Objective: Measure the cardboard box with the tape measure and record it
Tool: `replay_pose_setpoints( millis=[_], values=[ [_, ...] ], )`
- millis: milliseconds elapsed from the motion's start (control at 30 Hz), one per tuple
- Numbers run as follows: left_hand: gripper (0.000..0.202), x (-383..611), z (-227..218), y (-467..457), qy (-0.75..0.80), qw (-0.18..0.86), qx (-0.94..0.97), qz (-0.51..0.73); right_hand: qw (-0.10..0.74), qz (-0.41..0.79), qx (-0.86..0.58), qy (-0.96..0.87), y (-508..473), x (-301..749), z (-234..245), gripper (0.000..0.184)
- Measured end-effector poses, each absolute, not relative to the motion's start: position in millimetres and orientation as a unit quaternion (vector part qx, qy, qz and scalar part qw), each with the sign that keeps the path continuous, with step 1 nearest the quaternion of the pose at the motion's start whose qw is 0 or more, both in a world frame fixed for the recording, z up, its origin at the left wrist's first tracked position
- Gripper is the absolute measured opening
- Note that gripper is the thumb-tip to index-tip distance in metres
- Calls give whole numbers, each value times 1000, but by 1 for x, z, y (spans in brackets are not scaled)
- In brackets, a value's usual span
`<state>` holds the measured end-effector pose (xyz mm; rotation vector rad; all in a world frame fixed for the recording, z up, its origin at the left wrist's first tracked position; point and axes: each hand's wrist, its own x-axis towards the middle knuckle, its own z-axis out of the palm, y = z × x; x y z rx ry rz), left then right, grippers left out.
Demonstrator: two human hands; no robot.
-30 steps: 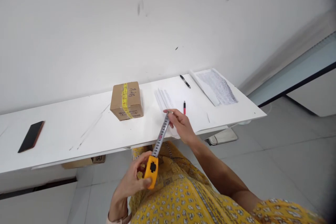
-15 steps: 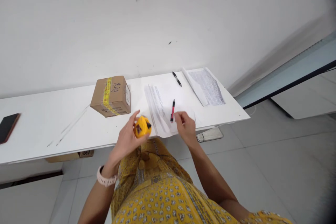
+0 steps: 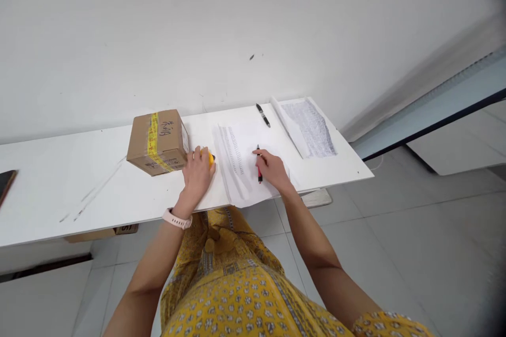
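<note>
My left hand [image 3: 198, 175] rests on the white table [image 3: 98, 189], closed over a yellow tape measure [image 3: 210, 157] just right of a cardboard box [image 3: 157, 140] sealed with yellow tape. Only a sliver of the tape measure shows past my fingers. My right hand [image 3: 271, 168] lies on a printed sheet of paper [image 3: 237, 160], its fingers closing on a red and black pen [image 3: 259, 164] that lies on the sheet.
A black pen [image 3: 263, 115] lies near the wall. A second printed sheet [image 3: 308, 125] sits at the table's right end. A dark phone [image 3: 5, 181] shows at the far left edge. A brown box [image 3: 100, 233] sits under the table on the tiled floor.
The tape blade has retracted into its case. My left hand carried the tape measure from my lap onto the table beside the box. My right hand let go of the blade and reached the red pen.
</note>
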<state>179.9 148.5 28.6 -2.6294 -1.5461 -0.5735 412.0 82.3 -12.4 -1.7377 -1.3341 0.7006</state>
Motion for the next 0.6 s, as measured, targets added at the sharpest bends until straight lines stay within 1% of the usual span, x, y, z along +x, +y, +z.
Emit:
replay_pose_setpoints(
  millis=[67,100,133,200,267,367,467,600],
  values=[
    [31,192,29,131,-444,20,-871,-211,540,379,-599,-454,75,419,-8,33],
    [29,199,27,121,-410,10,-886,-214,588,414,-552,-422,71,421,-5,33],
    [27,207,24,110,-369,-1,-904,-217,621,437,-514,-399,68,422,-3,33],
    [21,218,14,92,-296,-23,-929,-222,657,445,-477,-378,62,420,1,34],
    [16,223,0,78,-259,-36,-940,-220,671,425,-481,-373,58,414,0,37],
    [14,216,-21,67,-275,-32,-940,-202,666,388,-518,-370,56,400,-8,28],
    [15,205,-36,63,-305,-20,-932,-195,641,392,-539,-381,58,387,-20,37],
    [18,203,-43,60,-324,-10,-924,-203,604,408,-543,-417,62,379,-27,39]
  ],
)
